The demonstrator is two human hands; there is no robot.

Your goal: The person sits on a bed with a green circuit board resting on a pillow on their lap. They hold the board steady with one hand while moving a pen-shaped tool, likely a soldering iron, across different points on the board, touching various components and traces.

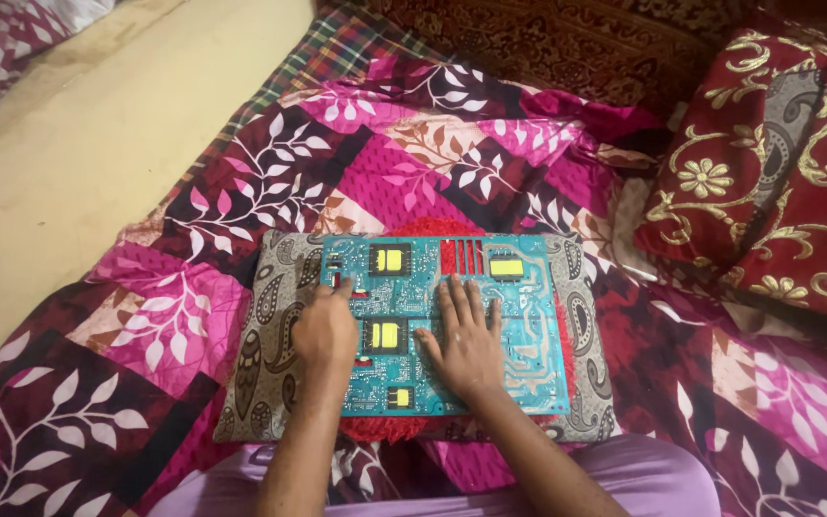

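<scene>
On bed, circuit board (pixel 452 325) lying flat across patterned cushion (pixel 260 354), right under both hands. Left hand (pixel 325 330) curling loosely, fingers together, tips touching small part near board's left edge; clamped or not, cannot tell. Right hand (pixel 466 340) pressing flat on board middle, fingers slightly apart, gripping nothing. Risk: soft cushion giving under pressure, board flexing or tipping; bare skin brushing solder points. Part under left fingertips hidden; board's near edge partly covered by wrists; fine parts hard to make out.
</scene>
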